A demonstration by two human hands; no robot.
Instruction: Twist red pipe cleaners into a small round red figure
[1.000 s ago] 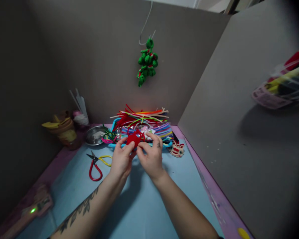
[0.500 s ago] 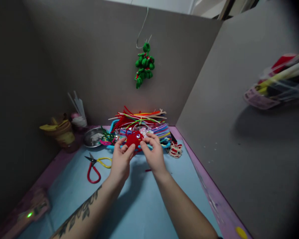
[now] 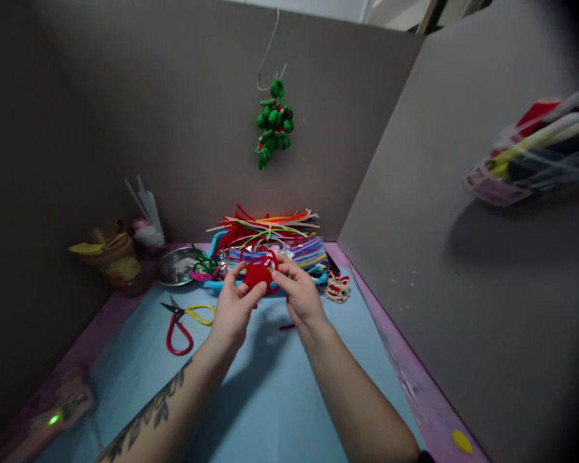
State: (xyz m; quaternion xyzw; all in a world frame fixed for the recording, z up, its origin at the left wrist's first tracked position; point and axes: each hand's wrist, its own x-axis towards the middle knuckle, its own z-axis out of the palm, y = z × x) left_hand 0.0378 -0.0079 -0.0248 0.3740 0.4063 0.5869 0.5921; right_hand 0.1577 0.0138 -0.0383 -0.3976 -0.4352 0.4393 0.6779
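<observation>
A red fuzzy piece (image 3: 257, 274) with thin red loops at its top is held up above the blue mat, in front of the tray. My left hand (image 3: 233, 305) grips its left side between thumb and fingers. On the other side, my right hand (image 3: 300, 290) pinches its right edge, thumb and fingers close together. A short red strip (image 3: 287, 327) lies on the mat below my right hand. Scissors (image 3: 177, 313) with one red and one yellow handle lie spread apart to the left of my left hand.
Behind my hands, a blue tray (image 3: 215, 283) bears colourful pipe cleaners. Left of it are a metal dish (image 3: 170, 268) and a brown pot (image 3: 118, 260). A red-and-white figure (image 3: 338, 287) lies at right. A green ornament (image 3: 275, 122) hangs above. A glue gun (image 3: 65, 411) lies front left.
The red piece has turned in my fingers: the shiny spot on its face no longer shows, and its loops stand clearer. The whole view has shifted slightly.
</observation>
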